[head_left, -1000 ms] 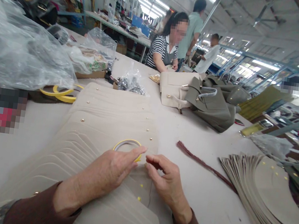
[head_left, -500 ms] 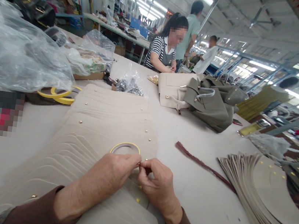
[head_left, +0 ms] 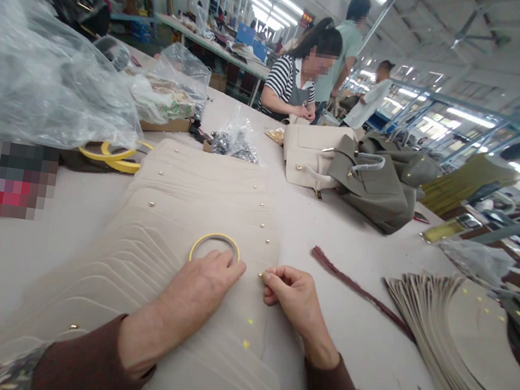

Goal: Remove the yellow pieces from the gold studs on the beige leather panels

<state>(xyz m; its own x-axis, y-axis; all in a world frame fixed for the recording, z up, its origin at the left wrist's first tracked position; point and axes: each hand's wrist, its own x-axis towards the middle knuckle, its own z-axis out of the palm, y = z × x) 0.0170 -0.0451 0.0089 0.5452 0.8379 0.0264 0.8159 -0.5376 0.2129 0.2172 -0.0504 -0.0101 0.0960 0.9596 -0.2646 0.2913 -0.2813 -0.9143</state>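
Beige panels [head_left: 148, 231] lie overlapped in a long stack before me, with small gold studs [head_left: 267, 241] near their edges and yellow marks [head_left: 246, 344] at the right side. My left hand [head_left: 206, 287] is curled around a yellow-edged roll of tape [head_left: 218, 236], low over the panels. Its lower rim is hidden by the fingers. My right hand [head_left: 292, 293] pinches thumb and index finger together right at a gold stud [head_left: 261, 276] by the panel's right edge. Whatever lies between those fingertips is too small to make out.
More yellow tape rolls [head_left: 122, 157] and plastic wrap [head_left: 50, 68] are at left. Farther back sit a bag of metal parts [head_left: 234, 143] and grey handbags [head_left: 377, 186]. A brown strip [head_left: 357, 291] and fanned grey panels [head_left: 466, 340] lie right. A co-worker [head_left: 295, 84] works opposite.
My hands, which met at the fingertips, have moved apart. The left drew back leftward with the tape roll; the right is now at the stud. The view has shifted slightly.
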